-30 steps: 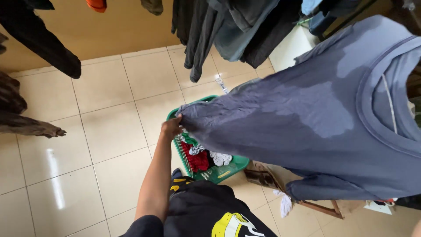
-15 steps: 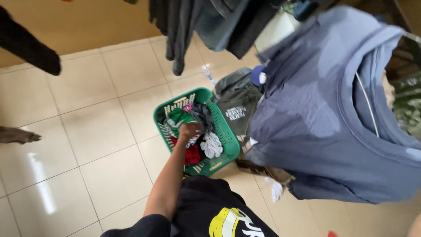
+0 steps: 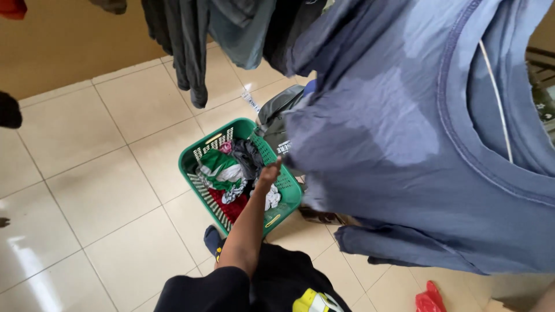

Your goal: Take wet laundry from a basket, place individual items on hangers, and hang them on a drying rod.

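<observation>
My left hand [image 3: 269,172] stretches out over a green plastic laundry basket [image 3: 188,159] on the tiled floor, fingers apart and holding nothing. Its fingertips are close to the lower edge of a large damp blue T-shirt [image 3: 404,144], which hangs on a white wire hanger [image 3: 494,98] and fills the right side of the view. In the basket lie a green and white garment [image 3: 219,167], a red one [image 3: 231,205] and some dark and white pieces. My right hand is out of sight.
Dark garments [image 3: 185,46] hang from above at the top. A grey backpack [image 3: 277,115] lies behind the basket, partly hidden by the T-shirt. A red plastic bag [image 3: 429,297] sits on the floor at the bottom right. Beige tiles [image 3: 87,190] spread to the left.
My left hand let go of the T-shirt's edge, dipped into the basket, and is now raised above it with fingers extended. The view has shifted closer to the T-shirt.
</observation>
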